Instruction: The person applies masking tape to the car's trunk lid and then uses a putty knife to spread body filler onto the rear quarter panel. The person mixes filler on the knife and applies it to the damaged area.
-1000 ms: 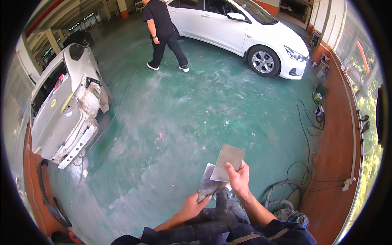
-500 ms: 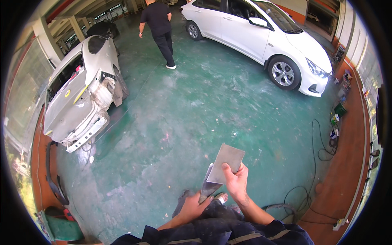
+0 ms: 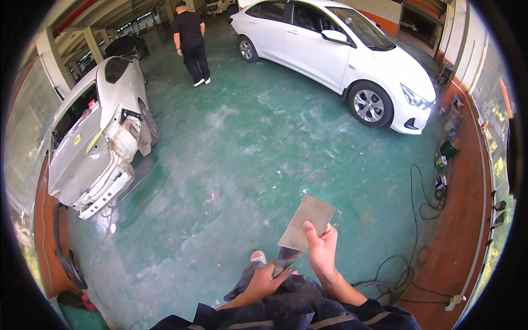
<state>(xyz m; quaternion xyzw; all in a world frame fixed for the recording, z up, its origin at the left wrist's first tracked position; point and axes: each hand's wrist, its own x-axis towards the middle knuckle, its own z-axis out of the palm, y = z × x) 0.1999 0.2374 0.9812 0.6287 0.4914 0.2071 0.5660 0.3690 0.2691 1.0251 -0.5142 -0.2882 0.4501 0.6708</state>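
A flat grey mixing board [image 3: 307,223] was gripped at its lower edge by the right hand [image 3: 322,252], thumb laid on top — tilted up as a working face. Beneath it, a putty knife [image 3: 284,259] was clasped in the left hand [image 3: 263,282], blade tucked under the board. Both were held over the green workshop floor [image 3: 236,165]; the board looked dull, smooth, rectangular.

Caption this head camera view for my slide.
Right hand holds a flat metal plate; left hand grips a scraper beneath it.

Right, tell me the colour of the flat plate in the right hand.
Dull grey metal: the flat plate, pinched by the right hand, shows in the head view.
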